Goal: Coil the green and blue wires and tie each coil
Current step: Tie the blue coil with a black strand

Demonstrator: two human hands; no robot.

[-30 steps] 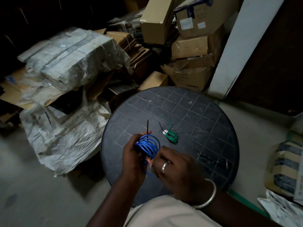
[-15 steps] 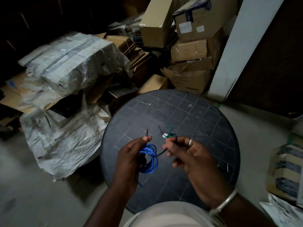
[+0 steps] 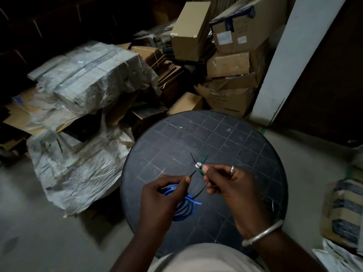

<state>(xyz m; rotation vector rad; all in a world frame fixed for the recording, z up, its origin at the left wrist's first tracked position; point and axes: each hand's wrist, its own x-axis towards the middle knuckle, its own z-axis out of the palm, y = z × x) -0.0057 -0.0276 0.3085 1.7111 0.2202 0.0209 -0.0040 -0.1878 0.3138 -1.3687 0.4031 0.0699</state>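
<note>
My left hand point(image 3: 163, 199) grips the blue wire coil point(image 3: 185, 208) above the round black table point(image 3: 235, 142), and its thumb and finger also pinch one end of a thin black tie point(image 3: 200, 193). The tie passes through the coil. My right hand point(image 3: 229, 185) pinches the tie's other end, a little to the right of the coil. The green wire coil point(image 3: 202, 165) lies on the table just beyond my right fingertips, partly hidden by them, with a second black tie point(image 3: 193, 157) beside it.
Cardboard boxes point(image 3: 229, 63) are stacked behind the table. Plastic-wrapped bundles point(image 3: 92, 75) and crumpled sheeting point(image 3: 78, 163) lie on the floor to the left. A white pillar point(image 3: 294, 61) stands at the back right, and more packed boxes point(image 3: 343, 213) sit at the right edge.
The blue coil has dropped lower and tilted flatter in my left hand. My right hand moved out from under the coil to its right and now pulls the black tie's end.
</note>
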